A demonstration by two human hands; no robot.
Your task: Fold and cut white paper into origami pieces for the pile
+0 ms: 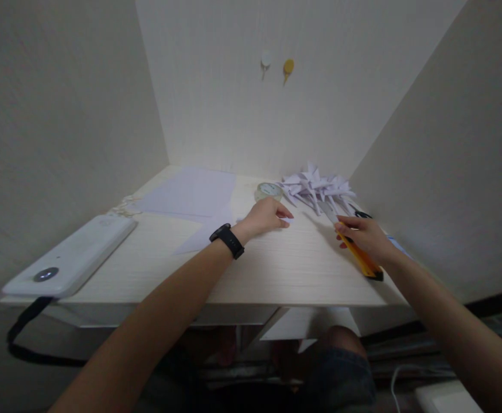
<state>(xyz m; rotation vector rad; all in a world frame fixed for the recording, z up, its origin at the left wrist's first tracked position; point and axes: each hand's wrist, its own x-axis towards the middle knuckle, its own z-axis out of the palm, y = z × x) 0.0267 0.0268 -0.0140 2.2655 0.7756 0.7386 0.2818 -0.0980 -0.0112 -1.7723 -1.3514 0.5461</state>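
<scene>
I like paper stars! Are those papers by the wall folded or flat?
Folded: the paper pile shows pointed, creased shapes sticking up.

Right hand around orange utility knife, beside folded paper shapes

An orange utility knife with its grey blade extended lies slanted on the table, blade toward 11 o'clock. At its blade's 12 o'clock sits a pile of folded white paper shapes.
</scene>
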